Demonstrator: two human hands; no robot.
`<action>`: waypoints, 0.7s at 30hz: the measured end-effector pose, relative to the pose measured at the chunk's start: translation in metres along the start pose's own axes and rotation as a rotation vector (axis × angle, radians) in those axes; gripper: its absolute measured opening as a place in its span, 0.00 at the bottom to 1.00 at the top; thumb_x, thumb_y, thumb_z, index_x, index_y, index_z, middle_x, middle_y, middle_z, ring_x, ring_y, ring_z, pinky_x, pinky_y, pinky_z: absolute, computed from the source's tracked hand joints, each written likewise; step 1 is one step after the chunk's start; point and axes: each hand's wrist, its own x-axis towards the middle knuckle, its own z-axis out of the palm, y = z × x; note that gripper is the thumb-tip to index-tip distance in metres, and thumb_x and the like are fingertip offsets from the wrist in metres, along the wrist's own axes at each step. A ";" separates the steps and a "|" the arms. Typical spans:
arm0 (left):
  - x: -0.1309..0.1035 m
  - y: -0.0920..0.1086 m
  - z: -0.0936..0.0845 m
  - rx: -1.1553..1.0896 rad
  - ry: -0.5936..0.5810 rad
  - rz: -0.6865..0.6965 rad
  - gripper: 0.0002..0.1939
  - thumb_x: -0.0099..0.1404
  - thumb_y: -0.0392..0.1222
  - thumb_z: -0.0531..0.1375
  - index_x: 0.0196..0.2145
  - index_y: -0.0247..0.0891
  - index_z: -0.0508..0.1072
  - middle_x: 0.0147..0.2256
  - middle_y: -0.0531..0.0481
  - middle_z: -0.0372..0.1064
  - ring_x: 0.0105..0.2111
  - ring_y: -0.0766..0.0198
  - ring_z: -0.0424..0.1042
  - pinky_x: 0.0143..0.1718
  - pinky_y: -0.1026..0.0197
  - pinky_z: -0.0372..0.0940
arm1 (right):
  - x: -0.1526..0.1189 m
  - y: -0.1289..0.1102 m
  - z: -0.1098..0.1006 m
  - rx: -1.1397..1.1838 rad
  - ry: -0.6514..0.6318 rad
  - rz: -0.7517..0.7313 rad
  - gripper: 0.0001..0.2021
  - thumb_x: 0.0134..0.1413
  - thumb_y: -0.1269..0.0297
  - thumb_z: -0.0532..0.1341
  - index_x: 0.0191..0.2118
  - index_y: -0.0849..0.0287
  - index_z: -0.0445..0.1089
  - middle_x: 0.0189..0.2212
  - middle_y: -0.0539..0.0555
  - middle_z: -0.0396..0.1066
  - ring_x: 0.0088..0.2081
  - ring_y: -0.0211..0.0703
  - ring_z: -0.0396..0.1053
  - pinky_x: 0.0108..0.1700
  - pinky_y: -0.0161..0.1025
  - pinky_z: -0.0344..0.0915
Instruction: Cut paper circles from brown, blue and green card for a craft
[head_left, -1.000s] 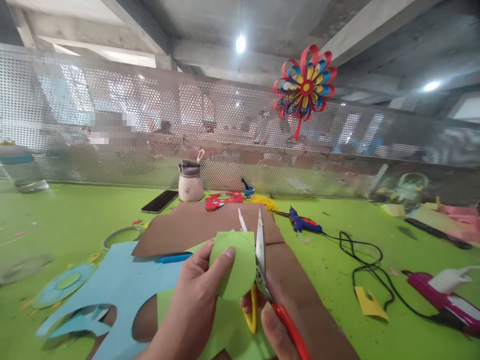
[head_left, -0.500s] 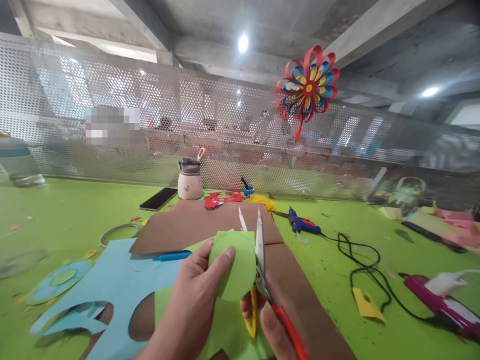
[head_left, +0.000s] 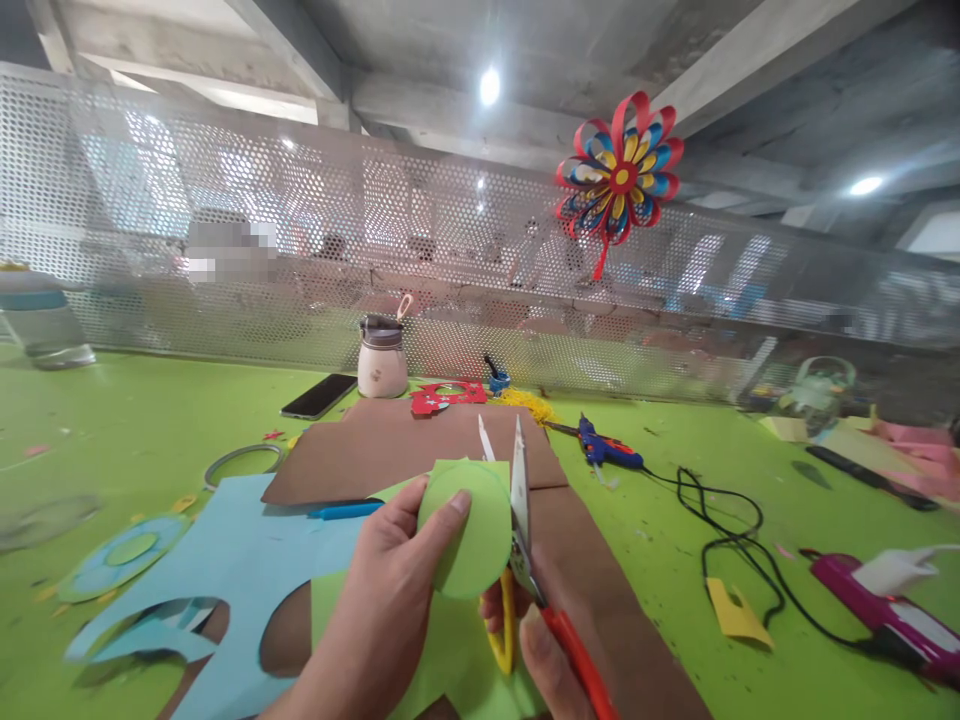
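Observation:
My left hand pinches a light green paper piece between thumb and fingers; its lower edge is rounded and its top corners are square. My right hand is closed round the scissors, which have one red and one yellow handle. The blades stand apart and point away from me, at the right edge of the green piece. Beneath lie brown card, a larger green sheet and a blue sheet with round cut-outs. A blue pen rests left of my left hand.
A phone, a white bottle and red cut paper are at the back. A blue glue gun with a black cord lies right, near a purple power strip. A paper flower hangs above.
The view has shifted very slightly. Both hands, the green piece and the open scissors keep nearly the same position.

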 end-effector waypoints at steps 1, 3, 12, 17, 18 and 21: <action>0.000 0.000 0.000 0.001 -0.006 0.009 0.16 0.49 0.40 0.68 0.37 0.35 0.75 0.28 0.47 0.76 0.24 0.58 0.74 0.25 0.60 0.69 | 0.000 -0.001 0.000 -0.004 -0.003 0.001 0.26 0.50 0.35 0.54 0.36 0.56 0.67 0.27 0.52 0.62 0.28 0.41 0.61 0.29 0.38 0.61; 0.000 0.000 0.000 0.000 -0.015 0.015 0.16 0.49 0.39 0.68 0.37 0.35 0.75 0.28 0.47 0.76 0.24 0.58 0.74 0.26 0.61 0.69 | -0.001 -0.002 -0.001 -0.003 -0.006 0.013 0.26 0.50 0.35 0.54 0.36 0.56 0.67 0.27 0.52 0.63 0.29 0.42 0.62 0.30 0.38 0.62; 0.000 0.001 0.000 0.015 -0.017 -0.006 0.19 0.50 0.42 0.68 0.40 0.35 0.74 0.26 0.47 0.76 0.20 0.58 0.73 0.22 0.59 0.68 | -0.003 -0.007 -0.003 -0.027 -0.007 0.032 0.25 0.50 0.35 0.54 0.36 0.55 0.67 0.28 0.52 0.64 0.29 0.43 0.64 0.31 0.38 0.63; 0.001 0.002 0.000 0.004 -0.015 -0.017 0.18 0.51 0.41 0.67 0.41 0.36 0.73 0.25 0.48 0.75 0.19 0.57 0.72 0.21 0.58 0.68 | -0.004 -0.011 -0.001 -0.033 -0.010 0.029 0.25 0.52 0.36 0.53 0.36 0.55 0.66 0.28 0.52 0.63 0.28 0.42 0.62 0.30 0.38 0.63; 0.001 0.002 0.000 0.001 -0.018 -0.019 0.18 0.51 0.41 0.67 0.41 0.36 0.73 0.25 0.47 0.75 0.19 0.57 0.72 0.21 0.58 0.68 | -0.004 -0.011 0.000 -0.029 -0.009 0.024 0.25 0.52 0.36 0.53 0.37 0.55 0.66 0.27 0.52 0.63 0.28 0.42 0.62 0.30 0.38 0.63; 0.000 0.003 -0.001 -0.011 -0.014 -0.021 0.17 0.50 0.40 0.67 0.40 0.35 0.74 0.26 0.47 0.76 0.19 0.56 0.73 0.22 0.57 0.68 | -0.003 -0.011 0.002 0.003 0.002 0.018 0.25 0.51 0.36 0.53 0.39 0.54 0.66 0.26 0.51 0.61 0.27 0.40 0.60 0.28 0.37 0.61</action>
